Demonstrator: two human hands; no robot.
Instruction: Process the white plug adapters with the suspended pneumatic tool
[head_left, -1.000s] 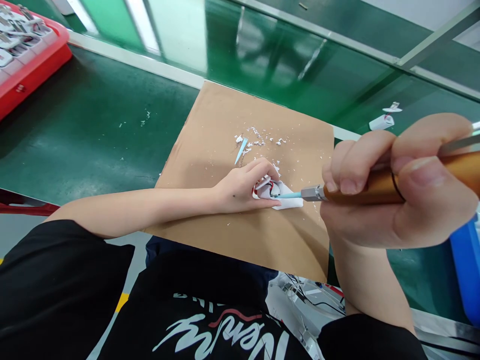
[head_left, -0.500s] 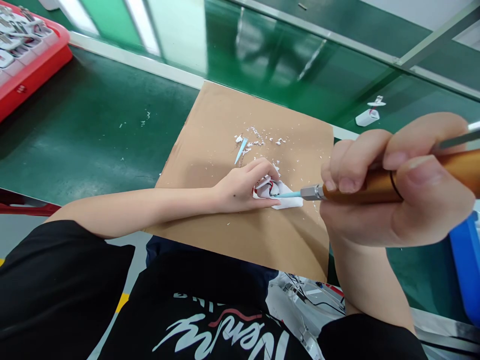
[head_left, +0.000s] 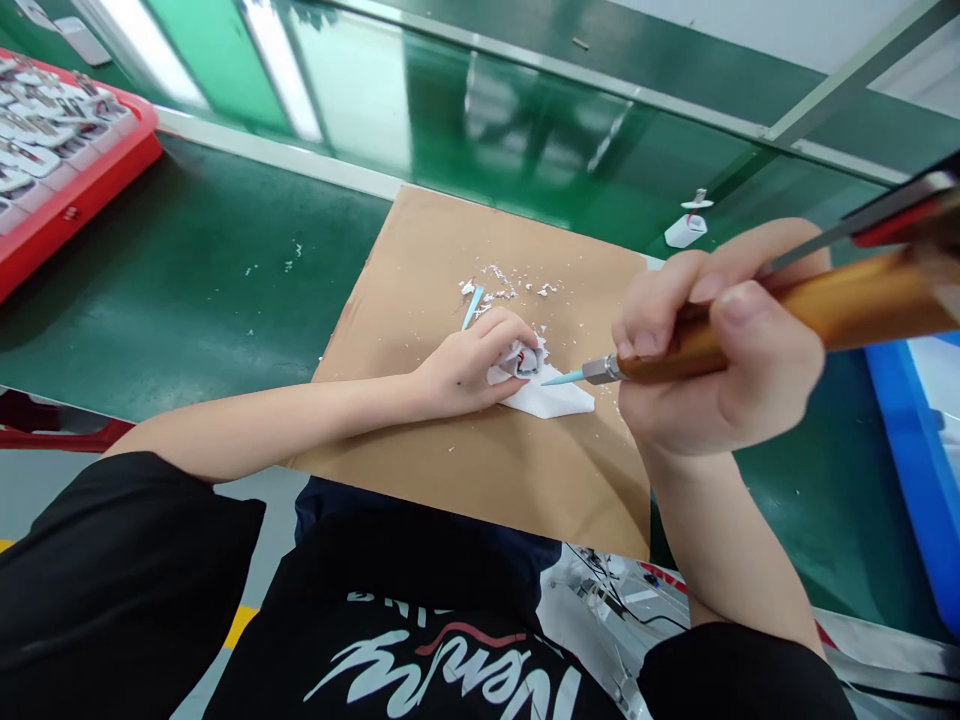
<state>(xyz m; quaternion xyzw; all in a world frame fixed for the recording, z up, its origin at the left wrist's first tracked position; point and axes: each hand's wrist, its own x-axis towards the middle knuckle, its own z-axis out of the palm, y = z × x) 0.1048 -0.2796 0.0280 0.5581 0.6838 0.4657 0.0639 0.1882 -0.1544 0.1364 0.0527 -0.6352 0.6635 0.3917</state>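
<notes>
Fingers of my left hand are closed around a small white housing whose open end shows red and dark wires. Beneath it lies a white cloth or paper on a brown cardboard sheet. My right hand grips an orange-handled tool with a metal collar and a pale blue pointed tip. That tip is just right of the housing, over the white cloth or paper. A loose pale blue pointed piece rests beyond my left hand, near white shavings.
At the far left is a red tray of white parts with metal pieces. A white part with a red wire stands beyond the cardboard at the right. A blue bin sits at the right edge of the green table.
The tool's tip has come out of the housing, and my right hand has shifted left in view. My left hand has turned the housing so its opening faces up more.
</notes>
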